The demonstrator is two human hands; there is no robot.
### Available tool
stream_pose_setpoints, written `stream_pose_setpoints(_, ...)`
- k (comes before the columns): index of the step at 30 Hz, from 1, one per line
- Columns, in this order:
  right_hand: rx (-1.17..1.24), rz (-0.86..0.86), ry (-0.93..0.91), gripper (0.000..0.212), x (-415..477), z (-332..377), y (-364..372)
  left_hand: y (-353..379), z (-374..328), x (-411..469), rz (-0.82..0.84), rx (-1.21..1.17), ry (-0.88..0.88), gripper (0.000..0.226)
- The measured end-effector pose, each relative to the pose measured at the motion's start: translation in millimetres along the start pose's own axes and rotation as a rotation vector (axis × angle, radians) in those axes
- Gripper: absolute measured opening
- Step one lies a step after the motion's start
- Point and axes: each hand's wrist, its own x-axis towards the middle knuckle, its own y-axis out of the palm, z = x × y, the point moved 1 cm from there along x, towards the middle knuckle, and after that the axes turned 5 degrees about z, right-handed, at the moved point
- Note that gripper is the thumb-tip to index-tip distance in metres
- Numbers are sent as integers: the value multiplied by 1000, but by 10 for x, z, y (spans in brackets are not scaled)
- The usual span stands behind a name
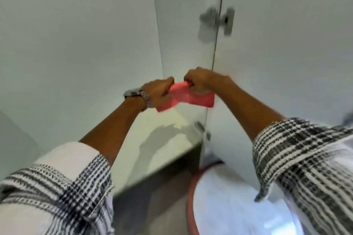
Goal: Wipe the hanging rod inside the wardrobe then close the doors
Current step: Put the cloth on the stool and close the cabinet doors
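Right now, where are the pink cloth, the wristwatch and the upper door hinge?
pink cloth (188, 97): head view, on the flat middle stretched between both hands.
wristwatch (133, 93): head view, on its face at the left wrist.
upper door hinge (216, 21): head view, on the blurred metal body.

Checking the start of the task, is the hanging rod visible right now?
No, only the white wardrobe panels and both hands holding the pink cloth show.

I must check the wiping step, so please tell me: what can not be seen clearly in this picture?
- Hanging rod: not in the head view, cut off by the top edge or out of frame.
- Hinge: motion-blurred.
- Cloth: its ends hidden by the left hand and right hand.
- Wardrobe doors' position: unclear.
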Motion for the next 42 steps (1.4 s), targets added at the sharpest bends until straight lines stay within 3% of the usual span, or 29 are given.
stream_pose_setpoints(3,126,230,21,30,-502,-162,1445,1357,-121,-576,205,-294,-34,29)
stream_pose_setpoints(6,240,470,120,45,-1082,-386,2760,2569,-338,-1049,437,-449,-141,27)
stream_pose_setpoints(8,229,649,212,38,-1435,-550,3582,3367,-556,-1269,628,-485,-178,20)
stream_pose_setpoints(12,175,814,237,30,-1817,-970,4798,4825,-976,-1431,828,-612,-287,36)
stream_pose_setpoints(14,134,770,230,28,-1887,-1201,5183,5343,-1150,-1341,768,-622,-325,35)
stream_pose_setpoints(17,17,507,143,41,-1897,-1581,5613,5947,-1241,-1160,533,-516,-350,52)
stream_pose_setpoints(19,-36,417,115,57,-1757,-2187,6631,7126,-1294,-789,444,-461,-276,62)
stream_pose_setpoints(24,-13,553,23,71,-2291,-2148,6951,7276,-1550,-1386,629,-201,-140,72)
stream_pose_setpoints(28,8,555,134,69,-2277,-2160,7082,7237,-1534,-1418,691,-60,-172,79)
stream_pose_setpoints(30,-35,677,96,66,-2161,-2204,7113,7208,-1473,-1314,833,-35,-81,60)
stream_pose_setpoints(32,-12,768,94,64,-1988,-2173,7041,7087,-1423,-1226,761,-94,-145,54)
stream_pose_setpoints(35,41,441,159,75,-1799,-2025,6157,6029,-1452,-790,304,11,-64,60)
stream_pose_setpoints(39,140,-115,195,83,-2068,-1595,4856,4294,-1572,-307,5,97,31,72)
stream_pose_setpoints(42,214,-446,189,63,-2537,-1189,3914,2791,-1973,-119,-230,86,120,75)
